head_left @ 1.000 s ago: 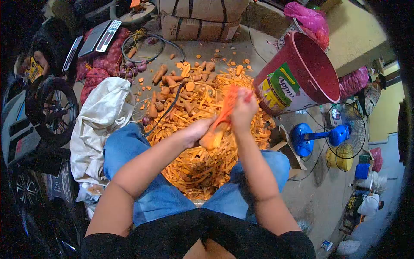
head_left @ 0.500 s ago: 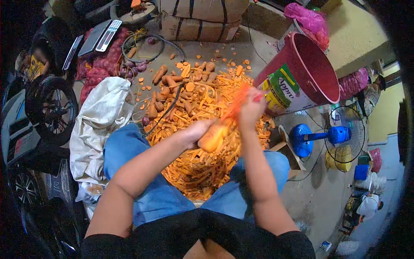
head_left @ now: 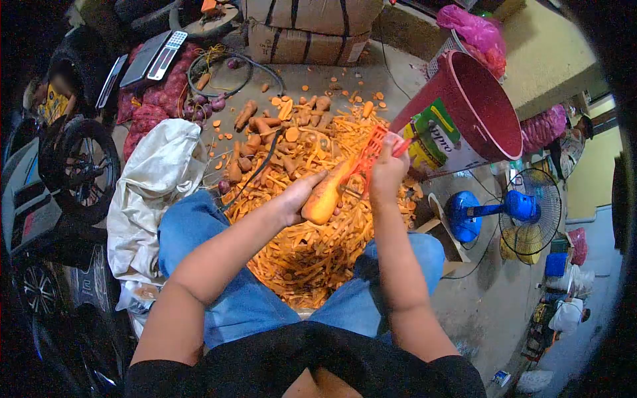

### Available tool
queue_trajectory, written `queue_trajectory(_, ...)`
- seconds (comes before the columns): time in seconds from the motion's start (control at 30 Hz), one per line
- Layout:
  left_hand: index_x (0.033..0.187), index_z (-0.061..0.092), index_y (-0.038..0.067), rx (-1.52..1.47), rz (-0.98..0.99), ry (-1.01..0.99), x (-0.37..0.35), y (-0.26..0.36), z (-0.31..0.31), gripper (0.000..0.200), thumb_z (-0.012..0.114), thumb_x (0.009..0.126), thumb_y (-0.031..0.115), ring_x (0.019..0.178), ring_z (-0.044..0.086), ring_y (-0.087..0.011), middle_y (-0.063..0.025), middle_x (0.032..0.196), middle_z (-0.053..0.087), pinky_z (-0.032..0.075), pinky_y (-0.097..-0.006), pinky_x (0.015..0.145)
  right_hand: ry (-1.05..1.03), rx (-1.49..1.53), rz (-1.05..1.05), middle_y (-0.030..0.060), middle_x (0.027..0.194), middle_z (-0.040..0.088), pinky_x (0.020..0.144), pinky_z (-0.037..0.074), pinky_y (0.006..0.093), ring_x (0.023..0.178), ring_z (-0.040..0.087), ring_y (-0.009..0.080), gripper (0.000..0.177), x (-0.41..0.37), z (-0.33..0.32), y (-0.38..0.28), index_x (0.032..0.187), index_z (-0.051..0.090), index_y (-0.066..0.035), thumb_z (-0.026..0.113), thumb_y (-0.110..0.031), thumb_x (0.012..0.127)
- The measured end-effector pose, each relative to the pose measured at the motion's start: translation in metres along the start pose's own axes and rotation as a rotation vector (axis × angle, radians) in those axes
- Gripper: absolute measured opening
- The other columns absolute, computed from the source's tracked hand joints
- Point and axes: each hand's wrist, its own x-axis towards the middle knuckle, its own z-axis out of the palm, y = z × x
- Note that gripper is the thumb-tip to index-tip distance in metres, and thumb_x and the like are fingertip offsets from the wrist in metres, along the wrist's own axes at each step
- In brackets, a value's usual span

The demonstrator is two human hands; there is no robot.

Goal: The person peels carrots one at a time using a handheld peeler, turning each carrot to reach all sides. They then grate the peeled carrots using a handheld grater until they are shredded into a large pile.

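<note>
Over peel pile (head_left: 302, 255): left hand (head_left: 295, 198) cups carrot (head_left: 325, 196); right hand (head_left: 386, 174) grips peeler (head_left: 373, 151).

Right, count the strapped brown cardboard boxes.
2: the upper strapped brown cardboard box sits on the lower cardboard box, at the top of the view; others may be hidden.

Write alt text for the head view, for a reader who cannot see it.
Seen from above, a seated person's left hand holds a carrot while the right hand holds a red peeler against it, over a pile of carrot peelings on the floor. Whole carrots lie beyond the pile; a tilted red bucket is at right, a white sack at left.
</note>
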Motion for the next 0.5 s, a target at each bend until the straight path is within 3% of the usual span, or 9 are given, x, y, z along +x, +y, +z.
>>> queue_trajectory(0.1, 0.099, 0.038, 0.003, 0.035, 0.006, -0.014, -0.004, 0.004, -0.003, 0.037, 0.024, 0.084, 0.034, 0.061, 0.055, -0.0227, -0.0135, 0.075, 0.053, 0.048, -0.0337, 0.054, -0.057, -0.156, -0.06, 0.002, 0.056, 0.043, 0.05, 0.035, 0.0262, 0.052, 0.041, 0.0128, 0.023, 0.006, -0.003, -0.011, 0.071, 0.046, -0.001, 0.045, -0.022, 0.08)
queue_trajectory(0.17, 0.099, 0.038, 0.003, 0.028, -0.001, -0.007, -0.005, 0.005, -0.003, 0.037, 0.025, 0.084, 0.034, 0.061, 0.055, -0.0225, -0.0136, 0.075, 0.053, 0.048, -0.0336, 0.054, -0.063, -0.246, 0.025, 0.0038, 0.057, 0.044, 0.051, 0.036, 0.0258, 0.052, 0.042, 0.0136, 0.021, 0.025, -0.019, 0.008, 0.073, 0.047, -0.001, 0.046, -0.021, 0.08)
queue_trajectory(0.23, 0.1, 0.038, 0.003, -0.046, 0.023, -0.025, -0.002, 0.007, -0.004, 0.038, 0.025, 0.084, 0.035, 0.063, 0.055, -0.0219, -0.0138, 0.077, 0.053, 0.048, -0.0338, 0.054, 0.013, -0.185, -0.006, 0.0027, 0.057, 0.044, 0.05, 0.035, 0.0261, 0.051, 0.04, 0.013, 0.022, 0.027, -0.019, 0.01, 0.072, 0.047, -0.001, 0.045, -0.021, 0.08)
queue_trajectory(0.3, 0.1, 0.039, 0.004, -0.047, 0.028, -0.013, -0.001, 0.007, -0.003, 0.037, 0.025, 0.084, 0.035, 0.064, 0.055, -0.0215, -0.0129, 0.078, 0.053, 0.048, -0.0336, 0.055, -0.036, -0.06, 0.075, -0.0043, 0.057, 0.038, 0.047, 0.028, 0.0204, 0.051, 0.032, 0.0051, 0.02, 0.022, -0.017, 0.006, 0.069, 0.045, -0.003, 0.043, -0.019, 0.081)
queue_trajectory(0.37, 0.1, 0.039, 0.004, -0.049, 0.035, 0.005, 0.0, 0.006, -0.004, 0.037, 0.025, 0.084, 0.035, 0.066, 0.056, -0.021, -0.0119, 0.08, 0.053, 0.048, -0.0334, 0.055, -0.035, -0.15, -0.017, 0.0, 0.055, 0.043, 0.048, 0.033, 0.0236, 0.05, 0.038, 0.0089, 0.023, 0.017, -0.012, 0.018, 0.072, 0.048, -0.001, 0.046, -0.023, 0.08)
queue_trajectory(0.43, 0.099, 0.046, 0.007, -0.069, 0.035, 0.062, 0.007, 0.003, -0.004, 0.036, 0.029, 0.083, 0.034, 0.07, 0.055, -0.0159, -0.0054, 0.084, 0.056, 0.047, -0.0302, 0.062, -0.164, 0.06, 0.236, 0.0003, 0.057, 0.045, 0.05, 0.034, 0.023, 0.052, 0.039, 0.0084, 0.022, -0.006, 0.001, -0.018, 0.073, 0.049, -0.001, 0.048, -0.022, 0.079)
queue_trajectory(0.5, 0.098, 0.046, 0.007, -0.093, 0.028, 0.048, 0.009, 0.001, -0.002, 0.036, 0.028, 0.083, 0.035, 0.07, 0.055, -0.0159, -0.0053, 0.085, 0.055, 0.047, -0.0305, 0.062, -0.196, 0.041, 0.262, 0.0012, 0.058, 0.046, 0.051, 0.035, 0.0239, 0.054, 0.04, 0.0094, 0.02, -0.027, 0.013, -0.039, 0.072, 0.049, -0.001, 0.051, -0.021, 0.077)
